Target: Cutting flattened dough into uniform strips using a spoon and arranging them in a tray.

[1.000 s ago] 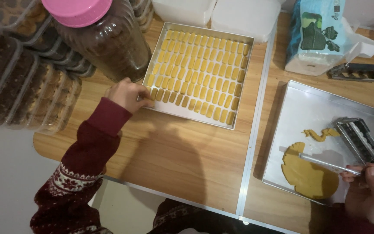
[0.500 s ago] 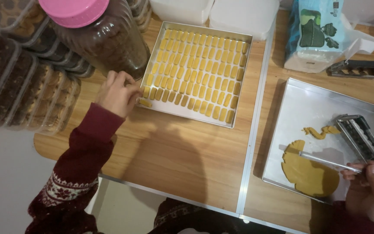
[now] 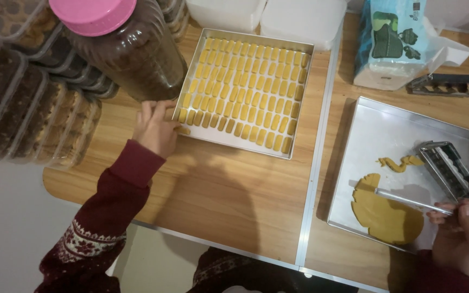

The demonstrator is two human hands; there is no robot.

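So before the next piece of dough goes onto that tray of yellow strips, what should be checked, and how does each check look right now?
1. Left hand at the filled tray, at its near left corner: ok.
2. Room for more dough pieces: not ok for most of the tray, the rows run nearly edge to edge; only the near strip looks bare.
3. Dough left to cut: ok, a flat dough sheet lies in the second tray.
4. Right hand gripping the thin metal tool: ok; its tip lies over the sheet.
5. Metal cutter within reach: ok, it lies in the second tray by the right hand.
6. Cutter clean: cannot tell.
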